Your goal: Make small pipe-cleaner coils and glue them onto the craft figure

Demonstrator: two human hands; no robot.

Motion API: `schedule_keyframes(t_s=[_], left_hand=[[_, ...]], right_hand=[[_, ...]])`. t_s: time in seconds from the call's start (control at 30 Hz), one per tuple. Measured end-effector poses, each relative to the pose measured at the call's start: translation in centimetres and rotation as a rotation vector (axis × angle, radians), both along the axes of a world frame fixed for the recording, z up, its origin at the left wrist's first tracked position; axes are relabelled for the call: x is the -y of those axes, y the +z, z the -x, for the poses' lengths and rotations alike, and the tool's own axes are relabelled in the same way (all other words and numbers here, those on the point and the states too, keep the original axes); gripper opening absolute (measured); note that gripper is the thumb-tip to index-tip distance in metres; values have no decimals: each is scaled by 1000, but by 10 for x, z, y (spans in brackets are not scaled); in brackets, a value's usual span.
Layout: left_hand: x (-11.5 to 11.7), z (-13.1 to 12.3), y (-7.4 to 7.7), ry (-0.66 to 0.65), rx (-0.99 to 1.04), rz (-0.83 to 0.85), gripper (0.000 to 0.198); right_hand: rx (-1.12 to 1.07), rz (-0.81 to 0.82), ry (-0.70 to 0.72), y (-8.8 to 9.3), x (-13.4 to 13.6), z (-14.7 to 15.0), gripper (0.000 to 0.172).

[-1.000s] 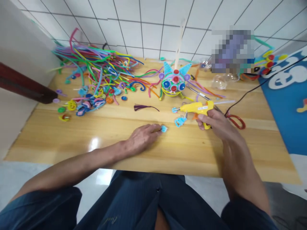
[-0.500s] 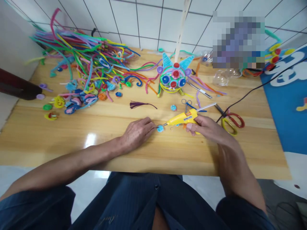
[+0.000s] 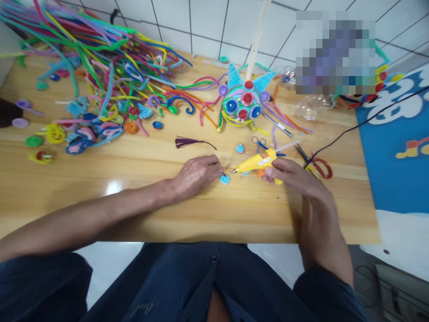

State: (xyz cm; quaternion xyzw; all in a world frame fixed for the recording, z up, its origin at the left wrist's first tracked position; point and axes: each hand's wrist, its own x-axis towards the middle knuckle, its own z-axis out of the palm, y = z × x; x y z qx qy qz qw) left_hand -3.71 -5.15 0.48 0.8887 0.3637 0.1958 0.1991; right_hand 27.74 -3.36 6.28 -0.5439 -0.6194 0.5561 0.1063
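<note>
My right hand (image 3: 290, 175) is wrapped round a yellow hot glue gun (image 3: 254, 163), a glue stick poking from its back end. The gun's metal nozzle points left, close to a small light-blue pipe-cleaner coil (image 3: 225, 179) lying on the table. At the coil's left edge, my left hand (image 3: 201, 175) is closed in a pinch on a thin dark strand whose end lies over the coil. Most of that strand is hidden by the fingers. A purple tassel (image 3: 187, 142) lies beyond my left hand, and another blue coil (image 3: 240, 148) sits behind the gun.
A decorated ball figure (image 3: 241, 105) with blue horns stands at the back. Pipe cleaners (image 3: 110, 44) and finished coils crowd the left. Small scissors (image 3: 258, 144), red-handled scissors (image 3: 322, 168), a cutter knife (image 3: 278, 124) and a black cable (image 3: 348, 127) lie to the right.
The gun's nozzle has shifted slightly right and up, away from the coil's middle. My left hand has moved a little over the coil's edge. The view has tilted and shifted slightly.
</note>
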Motion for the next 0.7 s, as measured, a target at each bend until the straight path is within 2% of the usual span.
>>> schedule_keyframes(t_s=[0.27,0.7], left_hand=[[2,2,-3,-25,69,5,37],[3,1,-4,-27,37,-45,39]], right_hand=[[-85,50,-42,-5,4,13,55],[-17,53,-68,-10,6,21,48]])
